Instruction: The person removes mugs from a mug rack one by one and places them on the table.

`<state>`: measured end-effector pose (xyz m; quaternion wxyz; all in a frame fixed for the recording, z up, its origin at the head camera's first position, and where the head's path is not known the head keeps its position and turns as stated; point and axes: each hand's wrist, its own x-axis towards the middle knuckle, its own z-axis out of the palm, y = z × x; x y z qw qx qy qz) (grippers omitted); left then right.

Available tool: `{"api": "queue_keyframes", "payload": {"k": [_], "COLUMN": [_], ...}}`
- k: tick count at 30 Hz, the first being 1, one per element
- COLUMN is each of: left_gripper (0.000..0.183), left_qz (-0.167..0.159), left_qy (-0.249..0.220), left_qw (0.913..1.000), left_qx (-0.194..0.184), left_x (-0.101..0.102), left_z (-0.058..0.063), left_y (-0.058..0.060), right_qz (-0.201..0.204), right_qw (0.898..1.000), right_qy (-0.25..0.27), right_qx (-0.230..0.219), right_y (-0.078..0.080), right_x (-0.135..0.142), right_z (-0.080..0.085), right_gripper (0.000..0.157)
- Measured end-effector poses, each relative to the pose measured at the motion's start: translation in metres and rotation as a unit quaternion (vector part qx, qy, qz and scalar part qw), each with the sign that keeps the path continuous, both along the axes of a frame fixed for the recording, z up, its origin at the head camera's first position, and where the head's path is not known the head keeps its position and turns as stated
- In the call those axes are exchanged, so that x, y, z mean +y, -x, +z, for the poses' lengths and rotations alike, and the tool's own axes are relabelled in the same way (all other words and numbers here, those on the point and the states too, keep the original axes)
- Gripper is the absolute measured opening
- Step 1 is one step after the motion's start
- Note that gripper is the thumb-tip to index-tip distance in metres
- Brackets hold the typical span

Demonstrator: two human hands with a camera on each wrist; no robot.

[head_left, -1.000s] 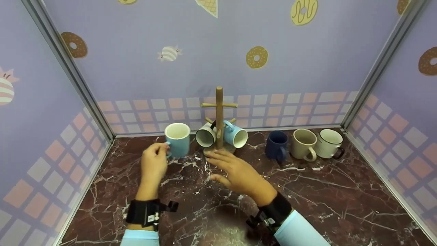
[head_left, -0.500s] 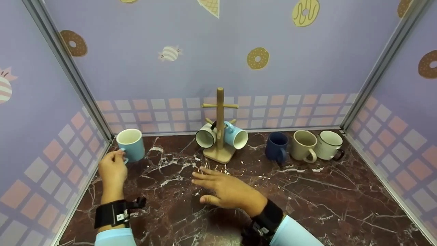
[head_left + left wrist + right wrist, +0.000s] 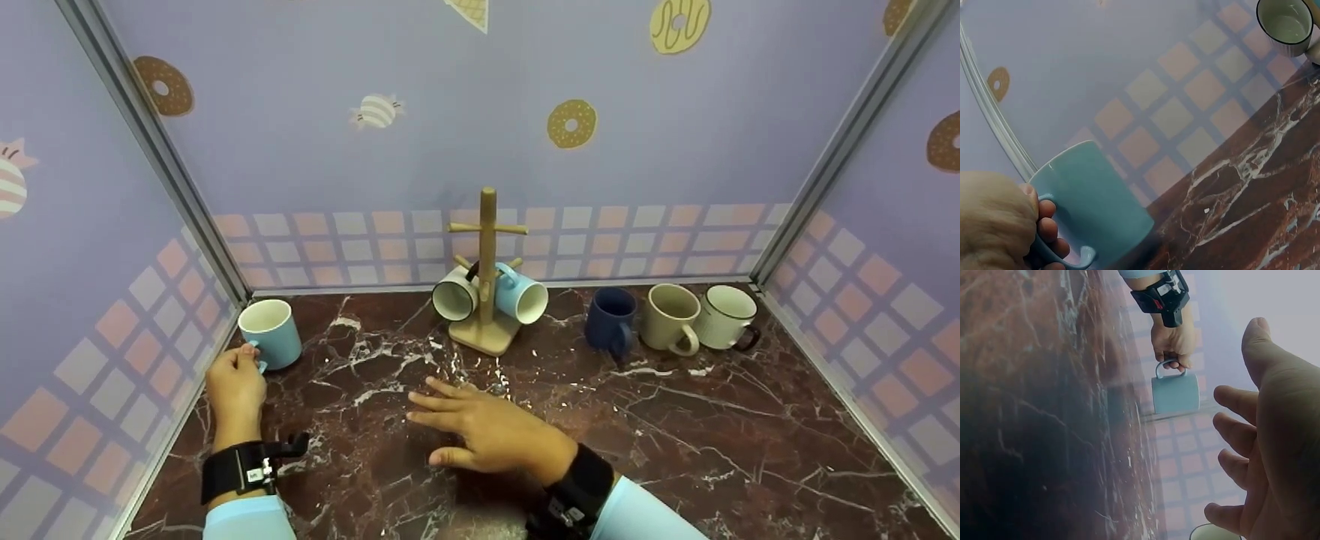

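In the head view, my left hand [image 3: 236, 386] grips the handle of a light blue mug [image 3: 279, 341] at the far left. The mug is upright, its white inside showing; whether its base touches the table I cannot tell. The left wrist view shows the fingers curled through the handle of this blue mug [image 3: 1092, 208]. My right hand [image 3: 487, 431] is over the middle of the table, palm down, fingers spread and holding nothing. Behind it stands a wooden mug tree [image 3: 487, 247]. On its lower pegs hang a white mug with black rim [image 3: 454, 296] and another light blue mug [image 3: 523, 298].
A navy mug [image 3: 610, 319], a beige mug [image 3: 667, 319] and a white mug with a black handle [image 3: 725, 319] stand in a row at the back right. Patterned walls [image 3: 330, 150] enclose the dark marbled table [image 3: 712, 450] at the back and both sides.
My left hand has carried the light blue mug from beside the mug tree to the far left, then lower and slightly nearer. My right hand has drawn back from the tree toward me.
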<state>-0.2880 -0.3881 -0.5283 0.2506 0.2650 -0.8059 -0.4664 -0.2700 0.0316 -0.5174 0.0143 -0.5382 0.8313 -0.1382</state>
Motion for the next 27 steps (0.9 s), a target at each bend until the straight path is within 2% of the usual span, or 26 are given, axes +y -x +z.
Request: {"api": "queue_keyframes", "payload": {"k": [9,17,23,27], "left_gripper": [0.048,0.045,0.048,0.048], "left_qz": [0.009,0.017,0.017,0.031], "left_qy": [-0.028,-0.024,-0.038,-0.042], "left_qw": [0.9995,0.9994,0.9989,0.9985], "left_qx": [-0.01,-0.017,-0.02,-0.013], "left_x": [-0.006,-0.01,-0.012,-0.01], "left_z": [-0.009,-0.012,-0.013,-0.009], "left_y": [-0.001,0.001,0.0,-0.002], "right_qz": [0.005,0.004,0.005,0.0], "right_qw": [1.0,1.0,1.0,1.0], "right_qy": [-0.016,-0.016,-0.013,-0.008], "right_qx": [0.003,-0.002,-0.005,-0.014], "right_y": [-0.003,-0.003,-0.003,-0.002], "right_x": [-0.002,-0.002,-0.002,-0.001], "right_z": [0.0,-0.002,-0.002,0.0], "right_gripper": [0.072,0.072,0.071,0.07]}}
